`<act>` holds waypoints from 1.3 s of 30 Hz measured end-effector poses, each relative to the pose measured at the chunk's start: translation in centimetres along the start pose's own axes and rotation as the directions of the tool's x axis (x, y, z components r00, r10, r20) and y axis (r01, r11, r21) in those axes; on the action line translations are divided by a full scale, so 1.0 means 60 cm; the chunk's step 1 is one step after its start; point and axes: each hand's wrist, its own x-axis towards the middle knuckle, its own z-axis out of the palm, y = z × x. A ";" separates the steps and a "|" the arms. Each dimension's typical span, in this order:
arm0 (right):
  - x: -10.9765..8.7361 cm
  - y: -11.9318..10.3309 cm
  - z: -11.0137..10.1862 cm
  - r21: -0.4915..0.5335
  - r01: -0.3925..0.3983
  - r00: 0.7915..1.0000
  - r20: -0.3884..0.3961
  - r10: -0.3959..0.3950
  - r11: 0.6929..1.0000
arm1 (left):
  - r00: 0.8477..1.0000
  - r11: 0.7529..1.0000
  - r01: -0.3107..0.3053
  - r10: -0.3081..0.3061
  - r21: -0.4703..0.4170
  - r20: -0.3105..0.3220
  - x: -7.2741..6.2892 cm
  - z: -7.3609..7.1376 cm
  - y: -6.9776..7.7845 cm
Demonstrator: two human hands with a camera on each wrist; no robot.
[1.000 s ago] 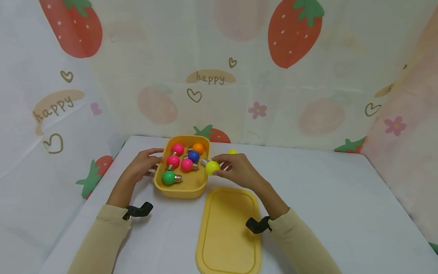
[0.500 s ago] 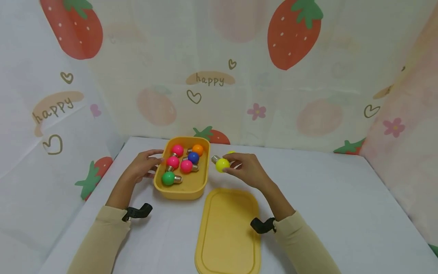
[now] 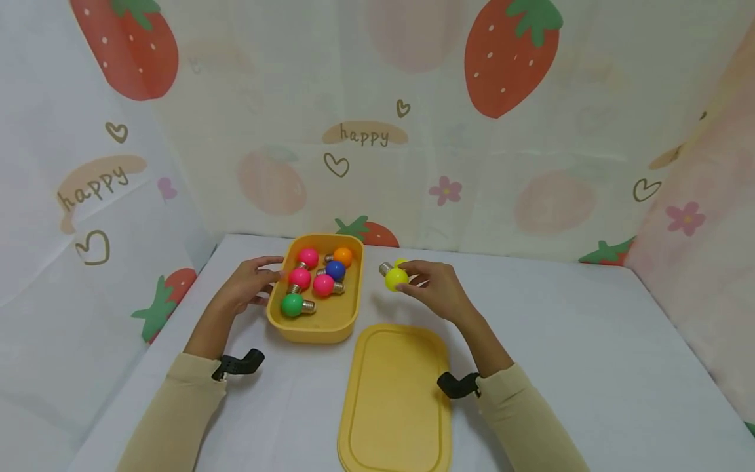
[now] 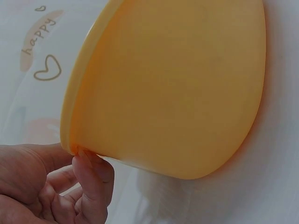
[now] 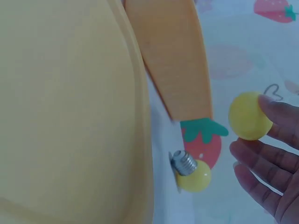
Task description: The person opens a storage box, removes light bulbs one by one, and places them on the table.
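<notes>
Pinching a yellow bulb (image 3: 396, 280) with the right hand (image 3: 435, 288), just right of centre in the head view, before a second yellow bulb (image 5: 196, 178). Pinching the rim of a yellow box (image 3: 318, 335), left of centre, with the left hand (image 3: 249, 283). Seeing inside it three pink bulbs (image 3: 299, 278), an orange bulb (image 3: 343, 256), a blue bulb (image 3: 335, 270), a green bulb (image 3: 291, 305); at lower centre, a yellow lid (image 3: 396, 400).
</notes>
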 end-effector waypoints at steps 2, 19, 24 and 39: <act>0.000 0.004 -0.002 -0.007 -0.016 1.000 -0.018 0.016 1.000 | 1.000 1.000 0.002 -0.002 0.002 -0.002 0.000 0.000 0.000; 0.002 0.047 -0.010 -0.031 -0.173 0.978 -0.125 0.168 0.984 | 1.000 1.000 0.000 -0.001 -0.012 -0.004 -0.003 0.001 0.000; 0.001 0.060 -0.011 -0.017 -0.206 0.967 -0.157 0.201 0.978 | 1.000 1.000 -0.001 0.001 -0.010 -0.002 -0.004 0.000 0.004; -0.002 0.091 -0.011 -0.041 -0.301 0.939 -0.187 0.289 0.953 | 1.000 1.000 -0.002 0.002 0.000 0.004 -0.005 0.000 0.004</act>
